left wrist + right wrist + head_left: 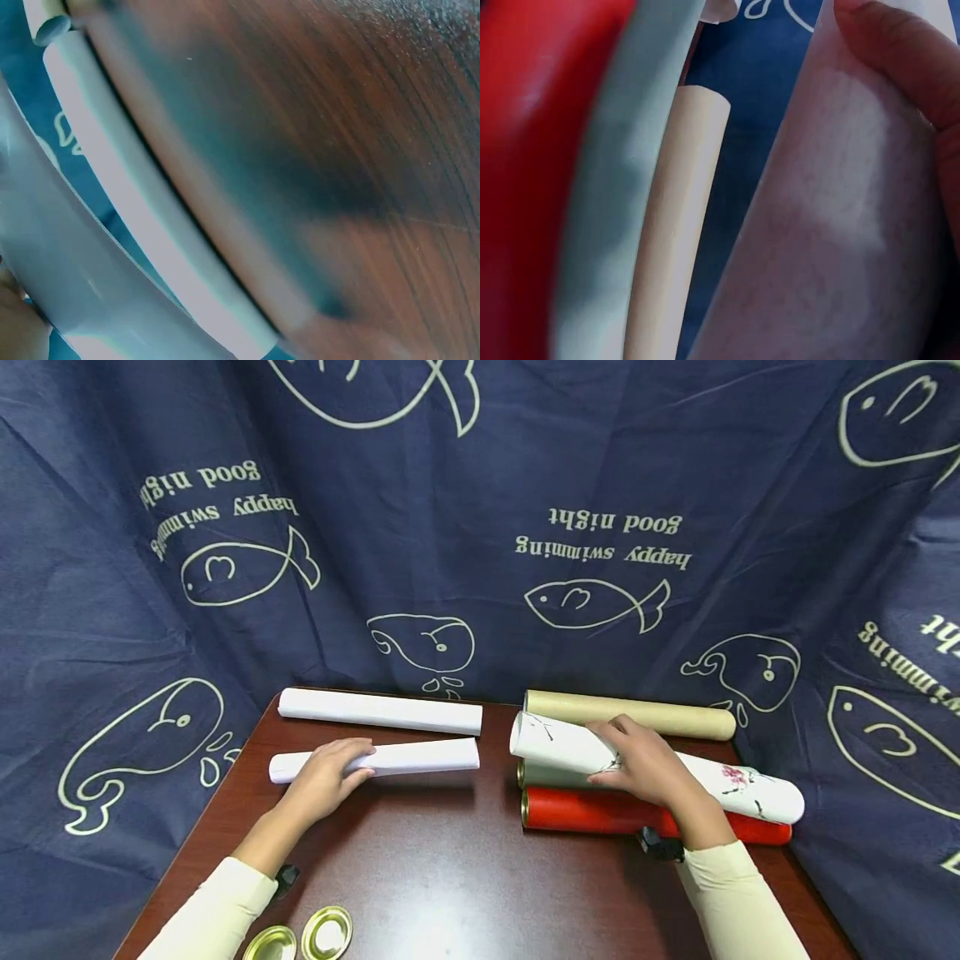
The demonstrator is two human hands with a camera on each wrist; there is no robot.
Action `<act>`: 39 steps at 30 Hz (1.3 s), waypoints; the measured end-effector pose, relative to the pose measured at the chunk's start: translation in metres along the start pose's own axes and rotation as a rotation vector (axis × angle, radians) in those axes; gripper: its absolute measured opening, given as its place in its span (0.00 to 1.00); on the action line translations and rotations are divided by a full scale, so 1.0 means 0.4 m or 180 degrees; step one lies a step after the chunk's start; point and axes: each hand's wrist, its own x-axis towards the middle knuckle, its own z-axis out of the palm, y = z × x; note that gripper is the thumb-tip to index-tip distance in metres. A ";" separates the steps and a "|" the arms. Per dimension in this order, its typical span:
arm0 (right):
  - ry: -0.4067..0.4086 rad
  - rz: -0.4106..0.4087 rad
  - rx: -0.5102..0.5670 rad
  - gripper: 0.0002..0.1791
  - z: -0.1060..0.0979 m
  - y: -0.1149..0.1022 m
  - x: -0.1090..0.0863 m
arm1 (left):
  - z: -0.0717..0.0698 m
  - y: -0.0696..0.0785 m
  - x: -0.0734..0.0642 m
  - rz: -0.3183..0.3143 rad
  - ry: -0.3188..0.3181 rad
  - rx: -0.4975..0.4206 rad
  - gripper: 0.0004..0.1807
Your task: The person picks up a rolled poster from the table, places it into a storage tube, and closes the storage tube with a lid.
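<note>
My left hand point(328, 778) grips a white paper roll point(423, 756) near its left part, and the roll is raised over the table with a shadow below. In the left wrist view this roll point(82, 259) crosses the lower left corner. Behind it lies a second white roll point(378, 710). On the right, my right hand point(641, 762) holds a white tube with a painted flower branch point(708, 772), above a red tube point(585, 810) and a pale green tube point(555, 774). The thumb point(892, 41) lies along the white tube in the right wrist view.
A cream tube point(630, 712) lies at the back right, beside the blue curtain point(465, 527). Two gold round lids point(327, 933) are on the brown table point(450, 860) near the front left.
</note>
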 end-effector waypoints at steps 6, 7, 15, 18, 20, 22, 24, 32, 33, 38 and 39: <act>0.0261 -0.0059 0.0153 0.44 0.000 -0.028 -0.105 | -0.027 0.030 -0.003 0.0259 0.0002 -0.0032 0.18; 0.0333 -0.0099 0.0160 0.44 0.004 -0.031 -0.117 | -0.032 0.034 -0.003 0.0284 -0.0005 -0.0034 0.18; 0.0556 -0.0214 0.0193 0.43 0.043 -0.073 -0.162 | -0.065 0.063 -0.006 0.0414 -0.0132 -0.0027 0.19; 0.0535 -0.0201 0.0211 0.43 0.057 -0.090 -0.171 | -0.072 0.071 -0.017 0.0462 -0.0158 0.0044 0.21; 0.0585 -0.0218 0.0209 0.43 0.067 -0.098 -0.175 | -0.078 0.078 -0.026 0.0489 -0.0162 0.0083 0.21; 0.0643 -0.0211 0.0205 0.43 0.075 -0.105 -0.180 | -0.083 0.084 -0.033 0.0513 -0.0159 0.0109 0.22; 0.0700 -0.0178 0.0199 0.43 0.081 -0.111 -0.184 | -0.086 0.090 -0.038 0.0553 -0.0149 0.0097 0.22; 0.0680 -0.0121 0.0208 0.42 0.116 -0.140 -0.168 | -0.110 0.111 -0.033 0.0741 0.0019 0.0140 0.22; 0.0657 -0.0106 0.0204 0.43 0.121 -0.143 -0.166 | -0.111 0.115 -0.029 0.0755 0.0029 0.0147 0.22; 0.0642 -0.0050 0.0182 0.44 0.134 -0.146 -0.160 | -0.106 0.136 -0.010 0.0849 -0.0034 0.0204 0.24; 0.0662 -0.0045 0.0186 0.44 0.135 -0.146 -0.158 | -0.105 0.139 -0.008 0.0867 -0.0050 0.0222 0.24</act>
